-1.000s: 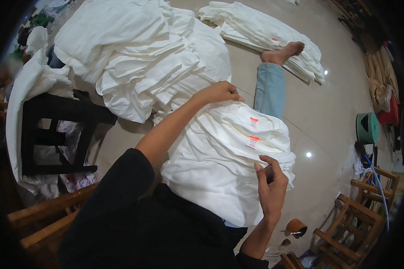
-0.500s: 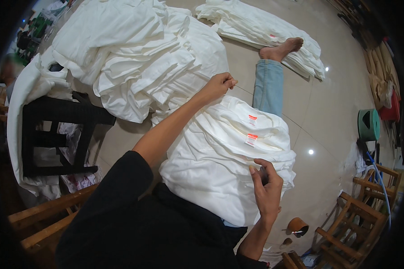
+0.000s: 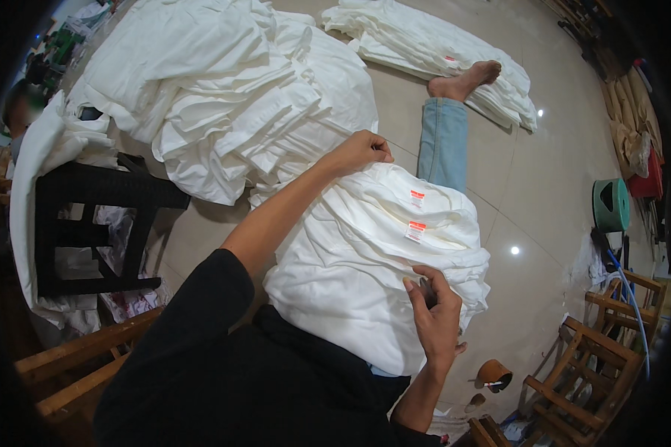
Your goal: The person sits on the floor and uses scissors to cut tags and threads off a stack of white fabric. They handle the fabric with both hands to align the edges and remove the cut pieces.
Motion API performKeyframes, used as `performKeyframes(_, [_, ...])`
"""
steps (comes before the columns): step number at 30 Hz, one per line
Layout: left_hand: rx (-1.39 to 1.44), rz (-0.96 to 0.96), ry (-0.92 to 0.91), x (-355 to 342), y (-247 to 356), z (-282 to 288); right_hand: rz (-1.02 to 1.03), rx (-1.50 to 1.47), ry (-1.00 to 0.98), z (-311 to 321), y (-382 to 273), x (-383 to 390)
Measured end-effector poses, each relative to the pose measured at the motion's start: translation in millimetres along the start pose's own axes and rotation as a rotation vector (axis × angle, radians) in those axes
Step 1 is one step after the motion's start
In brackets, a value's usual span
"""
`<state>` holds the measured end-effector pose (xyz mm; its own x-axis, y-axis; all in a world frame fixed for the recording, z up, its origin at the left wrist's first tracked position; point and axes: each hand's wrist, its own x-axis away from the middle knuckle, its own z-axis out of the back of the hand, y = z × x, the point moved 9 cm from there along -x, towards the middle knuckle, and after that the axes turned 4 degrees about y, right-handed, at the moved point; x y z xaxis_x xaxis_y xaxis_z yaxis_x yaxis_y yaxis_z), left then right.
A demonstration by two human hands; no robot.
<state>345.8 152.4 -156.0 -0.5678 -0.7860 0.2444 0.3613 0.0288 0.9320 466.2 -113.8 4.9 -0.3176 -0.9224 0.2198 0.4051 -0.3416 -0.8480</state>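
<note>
White garments (image 3: 335,253) lie layered in a heap across my lap, with two red-and-white labels (image 3: 416,230) facing up. At the heap's far edge, my left hand (image 3: 359,153) is closed in a pinch, its fingertips against the cloth. Whatever sits between those fingertips is too small to make out. My right hand (image 3: 436,320) hovers over the heap's near right side, curled round a small dark tool (image 3: 427,292) that looks like thread snips. The palm and fingers hide most of the tool. Thumb and forefinger tips stand slightly apart.
A large pile of white cloth (image 3: 224,97) fills the far left; a folded stack (image 3: 425,45) lies beyond my bare foot (image 3: 470,80). A black stool (image 3: 112,186) stands left. At right are wooden frames (image 3: 585,372), a green container (image 3: 610,206) and a brown cup (image 3: 493,374). Another person (image 3: 22,108) shows far left.
My left hand has come down slightly to the cloth's far edge, its fingers turned more downward. The right hand has shifted a little left, showing more of the dark tool.
</note>
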Motion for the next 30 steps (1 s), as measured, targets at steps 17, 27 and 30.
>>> performKeyframes(17, [-0.195,-0.390,0.442,104,71,19,-0.033,-0.073,-0.009,3,-2,11])
performKeyframes(27, [-0.210,-0.423,0.645,204,44,-22,-0.254,-0.404,-0.135,-52,1,-3])
performKeyframes(30, [-0.191,-0.485,0.627,202,43,-25,-0.085,-0.193,-0.054,-62,-4,-28])
